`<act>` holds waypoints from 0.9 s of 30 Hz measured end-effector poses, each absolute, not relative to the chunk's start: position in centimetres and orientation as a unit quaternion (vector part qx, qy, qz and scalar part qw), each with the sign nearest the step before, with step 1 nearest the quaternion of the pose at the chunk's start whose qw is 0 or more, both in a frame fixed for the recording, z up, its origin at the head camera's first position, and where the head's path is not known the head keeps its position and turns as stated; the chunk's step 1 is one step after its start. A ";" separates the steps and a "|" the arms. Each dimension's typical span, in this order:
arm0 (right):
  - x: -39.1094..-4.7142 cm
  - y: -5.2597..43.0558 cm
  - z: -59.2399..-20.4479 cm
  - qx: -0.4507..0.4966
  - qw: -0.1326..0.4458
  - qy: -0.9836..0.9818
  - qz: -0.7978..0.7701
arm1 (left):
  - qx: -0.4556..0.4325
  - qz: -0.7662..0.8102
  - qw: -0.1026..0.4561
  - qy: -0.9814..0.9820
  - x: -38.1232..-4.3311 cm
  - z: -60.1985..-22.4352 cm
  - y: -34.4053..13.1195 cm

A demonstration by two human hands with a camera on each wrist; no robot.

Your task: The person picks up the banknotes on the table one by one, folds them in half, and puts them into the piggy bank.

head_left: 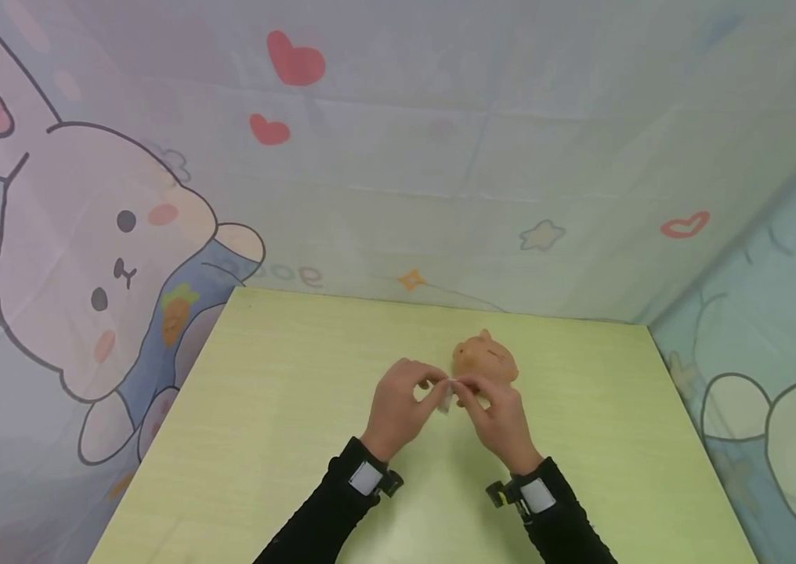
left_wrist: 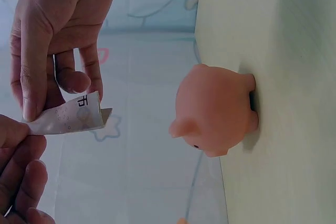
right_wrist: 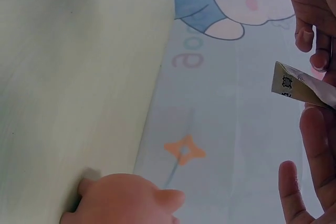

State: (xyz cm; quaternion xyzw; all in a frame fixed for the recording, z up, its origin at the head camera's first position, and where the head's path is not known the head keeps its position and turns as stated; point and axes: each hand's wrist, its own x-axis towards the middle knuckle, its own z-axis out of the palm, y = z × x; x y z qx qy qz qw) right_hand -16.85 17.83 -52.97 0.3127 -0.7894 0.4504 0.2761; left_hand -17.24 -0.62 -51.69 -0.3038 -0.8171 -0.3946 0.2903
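My left hand [head_left: 396,403] and my right hand [head_left: 500,413] meet over the table, their thumbs and fingertips pinching a folded slip of printed paper [left_wrist: 73,116] from both sides. Dark characters show at one end of the paper [right_wrist: 286,85], and its lower end hangs free below the fingers. Just beyond the right hand, a peach-orange toy pig [head_left: 486,358] stands on the table. In the left wrist view the pig [left_wrist: 215,111] is apart from both hands; only its upper part [right_wrist: 123,200] shows in the right wrist view.
The pale yellow table [head_left: 285,376] ends at a printed cloth backdrop [head_left: 398,157] with hearts, stars and cartoon rabbits. Another cloth side [head_left: 786,313] stands at the right. Each black sleeve [head_left: 327,509] carries a small strapped device.
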 end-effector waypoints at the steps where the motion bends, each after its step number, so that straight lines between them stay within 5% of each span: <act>1: -16.9 17.8 -52.9 0.314 0.281 -0.790 0.445 | -0.305 -0.394 0.290 -0.817 -17.2 -51.6 -0.6; 27: -17.0 17.3 -53.0 0.313 0.318 -0.782 0.436 | -0.282 -0.452 0.263 -0.805 -17.2 -53.9 -0.9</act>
